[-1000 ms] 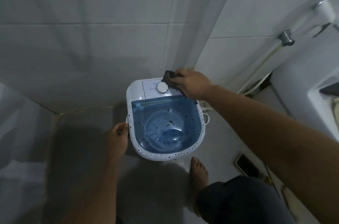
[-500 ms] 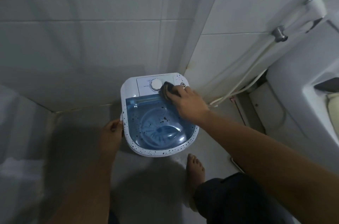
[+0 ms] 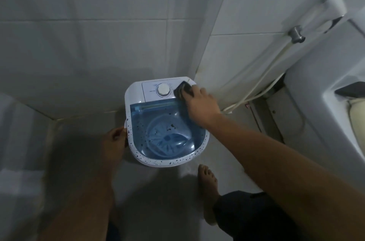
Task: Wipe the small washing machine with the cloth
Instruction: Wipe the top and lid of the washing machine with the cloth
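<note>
A small white washing machine (image 3: pixel 136 90) with a see-through blue lid and a dark-speckled rim stands on the floor in the wall corner. Its white dial (image 3: pixel 163 89) sits on the control panel at the back. My right hand (image 3: pixel 199 101) presses a dark cloth (image 3: pixel 182 89) onto the panel's back right corner, just right of the dial. My left hand (image 3: pixel 114 142) grips the machine's left side near the rim.
Tiled walls meet right behind the machine. A white hose (image 3: pixel 262 80) runs down the right wall from a sprayer (image 3: pixel 333 3). A white toilet (image 3: pixel 324 90) stands at the right. My bare foot (image 3: pixel 207 179) rests on the floor in front of the machine.
My right hand slid the cloth from beside the dial toward the panel's back right corner. The left hand kept its hold on the machine's left side.
</note>
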Available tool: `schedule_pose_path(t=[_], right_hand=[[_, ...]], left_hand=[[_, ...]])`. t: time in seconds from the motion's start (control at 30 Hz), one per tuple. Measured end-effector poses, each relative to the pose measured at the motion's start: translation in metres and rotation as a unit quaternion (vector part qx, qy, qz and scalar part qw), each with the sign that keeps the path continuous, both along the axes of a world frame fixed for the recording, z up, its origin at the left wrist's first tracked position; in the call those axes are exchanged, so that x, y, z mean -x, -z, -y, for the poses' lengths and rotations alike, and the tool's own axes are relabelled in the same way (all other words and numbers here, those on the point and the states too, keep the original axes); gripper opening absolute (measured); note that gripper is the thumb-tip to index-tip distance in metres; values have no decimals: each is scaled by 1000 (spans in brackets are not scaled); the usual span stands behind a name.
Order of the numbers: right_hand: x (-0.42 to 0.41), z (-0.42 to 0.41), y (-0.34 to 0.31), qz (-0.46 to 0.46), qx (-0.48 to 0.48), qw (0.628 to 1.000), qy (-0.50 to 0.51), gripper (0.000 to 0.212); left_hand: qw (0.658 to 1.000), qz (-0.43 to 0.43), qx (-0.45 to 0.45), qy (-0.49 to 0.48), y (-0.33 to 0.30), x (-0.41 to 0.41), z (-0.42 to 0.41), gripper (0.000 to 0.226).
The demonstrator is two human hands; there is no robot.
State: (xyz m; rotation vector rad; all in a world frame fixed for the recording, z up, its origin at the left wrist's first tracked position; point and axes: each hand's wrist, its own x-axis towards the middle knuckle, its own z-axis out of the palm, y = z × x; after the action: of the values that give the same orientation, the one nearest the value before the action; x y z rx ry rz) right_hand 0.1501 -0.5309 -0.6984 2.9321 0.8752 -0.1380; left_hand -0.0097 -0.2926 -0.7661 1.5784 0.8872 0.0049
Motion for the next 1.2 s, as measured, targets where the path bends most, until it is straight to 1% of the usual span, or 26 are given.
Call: schedule_pose_path(t=[0.07,0.13,0.2,0.27,0.37,0.43,0.5,0.57,0.63,0.7,0.77,0.83,0.9,1.03,1.13,1.2], right_hand=[[-30,-9,-5,6,18,998,65,62],[-57,-21,-9,-42,7,990,134,57],[-74,-26,-10,-91,-19,979,180,50],[-76,-23,-7,-104,-44,976,184,47],[-45,1,8,-61,-79,983,155,50],[-9,21,19,-17,-78,992,99,54],[19,37,26,25,-59,998,9,55],[20,38,26,38,-48,998,-29,58],[0,24,19,26,-36,999,-1,60],[-29,-1,10,6,-38,998,54,60],[-56,-28,2,-30,-54,991,120,57],[-75,-48,-2,-74,-60,982,162,53],[-86,-55,-3,-106,-59,976,180,51],[-99,-45,-3,-150,-87,970,171,48],[-104,-24,0,-168,-122,957,200,40],[-94,-2,5,-167,-142,952,215,37]], left_hand=[[1000,-12,-2,3,2,-1,-2,20],[1000,-19,4,0,1,-1,-3,18],[1000,-20,3,5,0,-1,-4,15],[1000,-18,7,8,0,-1,-4,15],[1000,-13,14,0,-1,-1,-1,19],[1000,-3,13,4,-3,0,1,23],[1000,5,11,7,-2,0,1,26],[1000,5,23,3,-1,-1,0,28],[999,2,40,-4,0,-3,0,27],[999,-8,38,2,0,-2,-1,22],[999,-16,31,3,1,-2,-3,14],[999,-19,39,1,3,-2,-5,12],[999,-25,37,7,4,-2,-6,12],[999,-26,23,7,0,-2,-6,13],[999,-27,17,0,-1,-1,-6,18],[1000,-21,14,-5,-3,-1,-4,17]])
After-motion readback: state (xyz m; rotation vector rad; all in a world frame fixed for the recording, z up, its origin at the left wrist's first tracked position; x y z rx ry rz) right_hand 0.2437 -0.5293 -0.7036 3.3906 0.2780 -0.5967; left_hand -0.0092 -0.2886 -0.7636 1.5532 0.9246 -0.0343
